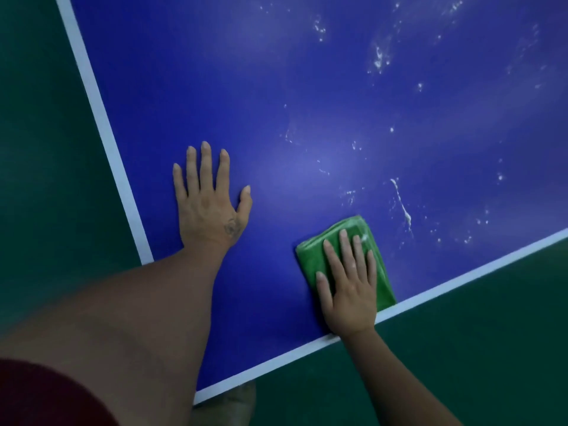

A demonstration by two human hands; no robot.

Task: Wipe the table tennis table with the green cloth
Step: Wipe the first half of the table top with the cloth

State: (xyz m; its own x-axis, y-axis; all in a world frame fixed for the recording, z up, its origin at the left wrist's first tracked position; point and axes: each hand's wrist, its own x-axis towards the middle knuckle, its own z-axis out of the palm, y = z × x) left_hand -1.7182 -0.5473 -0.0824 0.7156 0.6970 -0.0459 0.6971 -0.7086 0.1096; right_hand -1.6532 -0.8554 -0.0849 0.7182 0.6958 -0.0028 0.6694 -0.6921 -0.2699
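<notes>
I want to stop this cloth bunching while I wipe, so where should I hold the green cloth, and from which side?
Probably from straight above, palm on its middle. The green cloth is folded into a flat pad lying on the table, so no edge stands up to pinch. The right hand presses it that way, fingers straight.

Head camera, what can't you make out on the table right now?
green cloth: head view, middle hidden under the right hand.
table tennis table: head view, far end cut off by top and right edges.
white marks: head view, too blurred to tell what they are.
</notes>
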